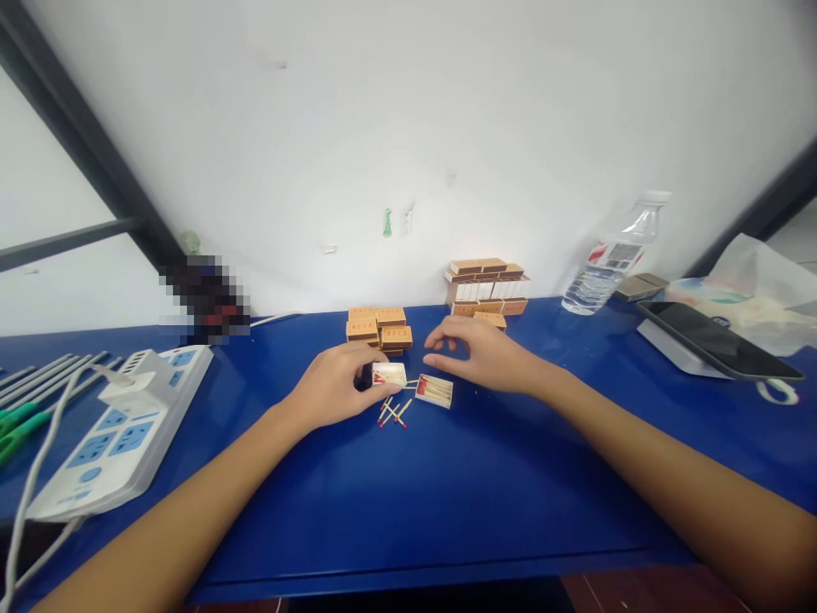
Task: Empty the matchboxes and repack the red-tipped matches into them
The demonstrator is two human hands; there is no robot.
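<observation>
Matchbox (pixel 389 374): pinched between thumb and fingertips of the left hand (pixel 332 387), just left of the open match tray (pixel 435 391). Right hand (pixel 485 353): held above and behind the tray, fingers loosely spread, nothing gripped. Loose matches (pixel 394 415): scattered just in front of the tray, leftward. Handling, as judged: the box is best kept level and pinched lightly, so nothing is crushed.

Left hand (pixel 332 387) on matchbox tray (pixel 390 373), matches (pixel 394 414) beside
</observation>
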